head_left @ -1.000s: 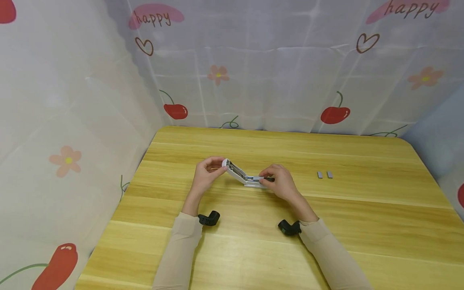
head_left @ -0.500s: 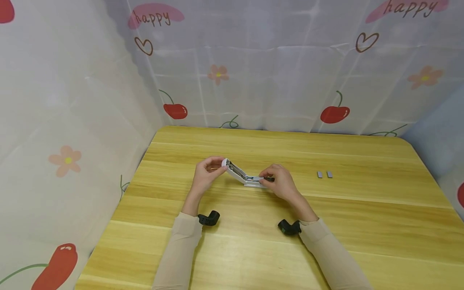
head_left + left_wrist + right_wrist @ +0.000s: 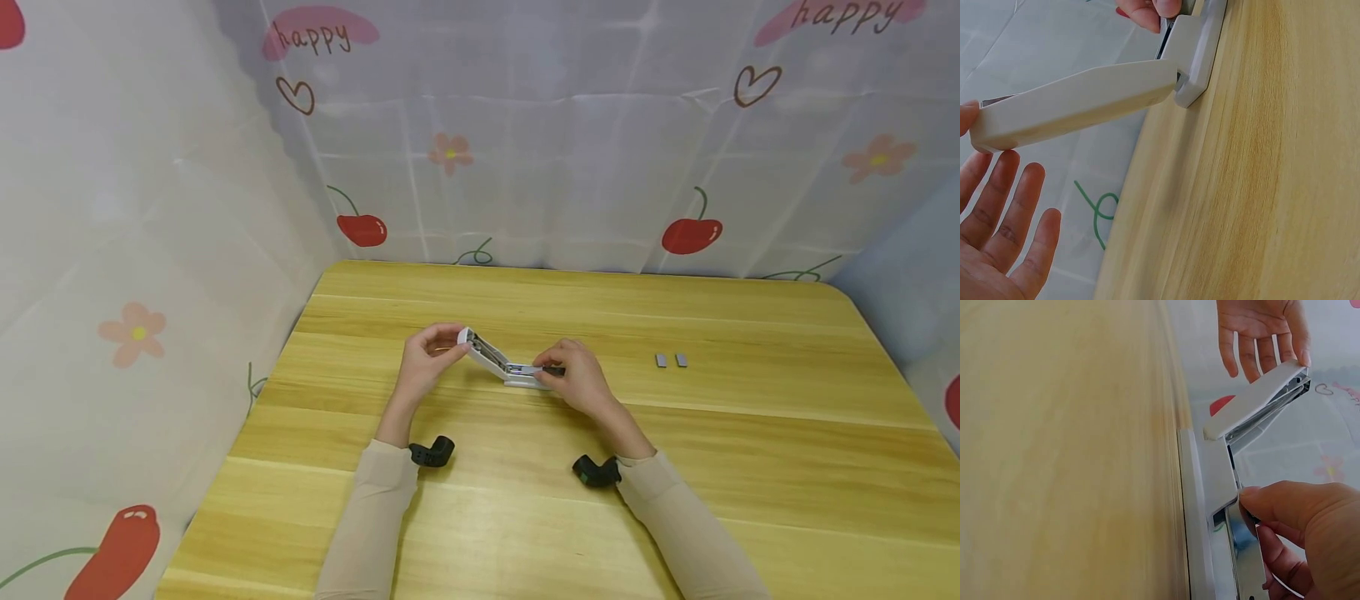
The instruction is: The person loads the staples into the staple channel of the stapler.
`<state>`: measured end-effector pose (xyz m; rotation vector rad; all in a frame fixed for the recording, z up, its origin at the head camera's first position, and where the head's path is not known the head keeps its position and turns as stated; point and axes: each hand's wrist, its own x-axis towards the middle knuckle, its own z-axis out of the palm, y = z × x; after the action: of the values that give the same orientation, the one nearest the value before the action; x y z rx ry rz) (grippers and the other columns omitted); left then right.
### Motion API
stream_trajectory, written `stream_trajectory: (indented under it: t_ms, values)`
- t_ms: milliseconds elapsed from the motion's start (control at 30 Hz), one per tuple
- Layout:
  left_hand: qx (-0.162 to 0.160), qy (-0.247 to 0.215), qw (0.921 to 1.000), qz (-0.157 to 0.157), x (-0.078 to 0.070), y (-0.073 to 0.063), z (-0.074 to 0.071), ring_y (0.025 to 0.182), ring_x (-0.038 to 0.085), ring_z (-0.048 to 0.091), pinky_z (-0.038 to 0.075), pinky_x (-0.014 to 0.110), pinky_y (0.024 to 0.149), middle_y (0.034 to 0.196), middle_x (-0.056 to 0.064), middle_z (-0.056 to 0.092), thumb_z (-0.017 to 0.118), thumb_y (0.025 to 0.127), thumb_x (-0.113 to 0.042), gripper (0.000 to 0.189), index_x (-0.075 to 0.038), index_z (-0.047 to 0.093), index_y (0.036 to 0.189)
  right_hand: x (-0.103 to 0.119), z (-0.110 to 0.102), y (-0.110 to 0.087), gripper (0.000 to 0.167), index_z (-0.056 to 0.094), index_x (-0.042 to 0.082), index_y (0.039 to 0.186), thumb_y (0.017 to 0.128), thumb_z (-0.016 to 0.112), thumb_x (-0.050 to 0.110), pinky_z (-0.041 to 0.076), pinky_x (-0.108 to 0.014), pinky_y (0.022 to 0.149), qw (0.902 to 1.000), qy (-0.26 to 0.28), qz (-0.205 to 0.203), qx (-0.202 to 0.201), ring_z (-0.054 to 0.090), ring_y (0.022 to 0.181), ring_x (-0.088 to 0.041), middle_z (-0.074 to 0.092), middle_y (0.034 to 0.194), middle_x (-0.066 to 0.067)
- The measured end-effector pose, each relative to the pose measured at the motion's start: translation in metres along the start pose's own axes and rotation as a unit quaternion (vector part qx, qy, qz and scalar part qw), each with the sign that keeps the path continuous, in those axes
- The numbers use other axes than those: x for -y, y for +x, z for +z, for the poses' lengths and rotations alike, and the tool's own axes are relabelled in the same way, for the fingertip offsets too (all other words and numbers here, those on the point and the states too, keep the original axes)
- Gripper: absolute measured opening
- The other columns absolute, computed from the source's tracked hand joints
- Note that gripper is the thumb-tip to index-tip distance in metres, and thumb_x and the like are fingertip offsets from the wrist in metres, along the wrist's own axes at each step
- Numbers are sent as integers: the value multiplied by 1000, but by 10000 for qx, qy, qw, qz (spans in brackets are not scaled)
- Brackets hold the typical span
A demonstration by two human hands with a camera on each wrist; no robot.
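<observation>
A white stapler (image 3: 489, 358) lies opened out on the table, its base (image 3: 1200, 506) flat and its top arm (image 3: 1079, 103) swung up to the left. My left hand (image 3: 426, 360) pinches the raised end of that arm between thumb and fingertips; its other fingers spread free in the left wrist view. Over the base, my right hand (image 3: 579, 375) pinches the shiny metal magazine (image 3: 1244, 550) with thumb and fingers, as the right wrist view shows. A dark end piece (image 3: 555, 370) of the stapler shows by the right fingers. The right hand hides part of the base.
Two small grey staple strips (image 3: 661, 361) lie side by side to the right of the stapler. A wooden table (image 3: 510, 517) carries everything, with a printed curtain (image 3: 540, 167) behind and at the sides. Black wrist cameras (image 3: 433, 452) sit at both cuffs.
My right hand has shifted very slightly left along the stapler's base. The left hand and the raised arm stay in place.
</observation>
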<state>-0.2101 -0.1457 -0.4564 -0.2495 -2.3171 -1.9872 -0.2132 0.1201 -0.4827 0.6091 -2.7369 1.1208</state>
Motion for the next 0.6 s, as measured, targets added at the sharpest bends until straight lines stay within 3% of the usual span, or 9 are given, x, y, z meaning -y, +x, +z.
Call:
stream_trajectory:
  t_ms: [400, 600]
  values:
    - [16, -22, 10000, -11, -1, 2, 0, 95, 18, 62, 53, 20, 80, 113, 21, 66, 72, 88, -9, 31, 1, 67, 117, -1, -1, 1, 8, 78, 9, 91, 84, 77, 13, 44, -33, 72, 10000, 90, -25, -9, 55, 83, -21, 63, 86, -5]
    - [40, -42, 9999, -159, -3, 1, -1, 97, 20, 61, 52, 18, 81, 115, 23, 65, 72, 88, -7, 33, 3, 65, 118, -2, 0, 0, 10, 78, 9, 92, 83, 78, 12, 43, -32, 70, 9999, 112, -25, -2, 55, 80, -21, 63, 85, -4]
